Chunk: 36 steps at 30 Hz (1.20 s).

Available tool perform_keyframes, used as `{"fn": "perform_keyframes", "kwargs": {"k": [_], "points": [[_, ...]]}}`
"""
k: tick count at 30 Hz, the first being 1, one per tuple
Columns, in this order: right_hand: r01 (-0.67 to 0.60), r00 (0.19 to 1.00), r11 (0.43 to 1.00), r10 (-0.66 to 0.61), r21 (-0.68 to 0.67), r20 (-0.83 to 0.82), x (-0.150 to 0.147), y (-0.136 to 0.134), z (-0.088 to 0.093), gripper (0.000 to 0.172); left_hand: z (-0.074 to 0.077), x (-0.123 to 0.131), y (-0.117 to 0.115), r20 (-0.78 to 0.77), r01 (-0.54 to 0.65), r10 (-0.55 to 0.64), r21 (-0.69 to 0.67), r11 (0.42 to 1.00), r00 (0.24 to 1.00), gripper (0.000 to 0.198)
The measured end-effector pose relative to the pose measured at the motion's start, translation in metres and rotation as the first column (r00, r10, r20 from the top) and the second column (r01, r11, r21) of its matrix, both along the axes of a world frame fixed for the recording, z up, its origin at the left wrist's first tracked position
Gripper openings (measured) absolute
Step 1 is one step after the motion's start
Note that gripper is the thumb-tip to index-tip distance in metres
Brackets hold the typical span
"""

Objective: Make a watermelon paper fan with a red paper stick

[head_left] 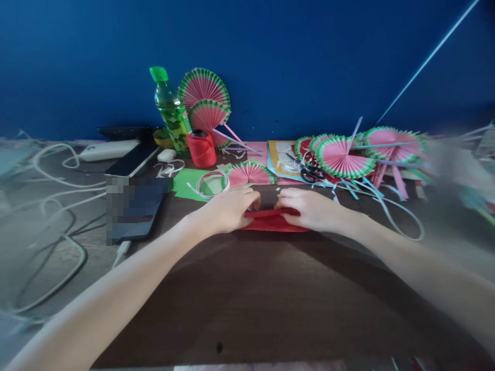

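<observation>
A sheet of red paper [270, 223], folded along its far edge, lies on the dark wooden table in front of me. My left hand [236, 208] grips its left end, with the fingers curled over the fold. At the right end my right hand [303, 208] pinches the same fold between thumb and fingers. Just beyond the hands is a pink and green pleated paper fan [249, 173]. A roll of clear tape [212, 184] rests on green paper [185, 184] close to my left hand.
A green bottle [172, 116] and a red spool [201, 149] stand at the back left. Black-handled scissors [312, 174] lie by several watermelon-coloured paper fans [346, 157] at the back right. A phone [141, 208] and white cables [73, 247] lie at left. Behind rises a blue wall [270, 62].
</observation>
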State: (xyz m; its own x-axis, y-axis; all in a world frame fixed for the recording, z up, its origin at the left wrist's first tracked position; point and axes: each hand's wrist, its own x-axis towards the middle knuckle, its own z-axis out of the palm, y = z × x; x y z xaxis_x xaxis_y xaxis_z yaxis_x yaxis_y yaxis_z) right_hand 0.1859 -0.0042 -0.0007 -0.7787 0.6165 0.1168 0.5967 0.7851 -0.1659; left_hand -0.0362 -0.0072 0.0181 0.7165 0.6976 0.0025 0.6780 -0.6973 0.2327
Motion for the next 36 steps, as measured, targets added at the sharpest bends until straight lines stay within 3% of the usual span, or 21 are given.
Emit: {"fn": "perform_keyframes", "kwargs": {"k": [6, 11, 15, 22, 26, 36], "points": [[0.110, 0.994, 0.994, -0.111, 0.025, 0.027, -0.004, -0.006, -0.002, 0.031, -0.002, 0.000, 0.002, -0.058, 0.000, 0.002, 0.038, 0.999, 0.998, 0.015], [0.043, 0.999, 0.996, -0.042, 0.072, -0.022, -0.003, -0.003, -0.006, 0.015, -0.003, 0.000, 0.001, -0.091, 0.025, -0.014, 0.127, 0.992, 0.996, 0.018], [0.024, 0.999, 0.983, -0.017, 0.184, -0.041, -0.003, 0.000, -0.010, 0.025, -0.004, 0.002, 0.000, -0.057, 0.012, -0.001, 0.196, 0.980, 0.998, 0.018], [0.088, 0.994, 0.984, -0.077, 0.155, -0.076, -0.008, -0.005, -0.013, 0.020, -0.008, 0.005, 0.000, -0.088, -0.023, 0.042, 0.203, 0.979, 0.995, 0.017], [0.104, 0.993, 0.975, -0.092, 0.197, -0.072, -0.009, -0.006, -0.015, 0.023, -0.009, 0.005, 0.000, -0.127, -0.012, 0.044, 0.238, 0.971, 0.991, 0.025], [0.143, 0.989, 0.939, -0.125, 0.312, -0.078, -0.010, -0.006, -0.020, 0.029, -0.009, 0.005, 0.000, -0.095, -0.071, 0.094, 0.226, 0.972, 0.991, 0.021]]}}
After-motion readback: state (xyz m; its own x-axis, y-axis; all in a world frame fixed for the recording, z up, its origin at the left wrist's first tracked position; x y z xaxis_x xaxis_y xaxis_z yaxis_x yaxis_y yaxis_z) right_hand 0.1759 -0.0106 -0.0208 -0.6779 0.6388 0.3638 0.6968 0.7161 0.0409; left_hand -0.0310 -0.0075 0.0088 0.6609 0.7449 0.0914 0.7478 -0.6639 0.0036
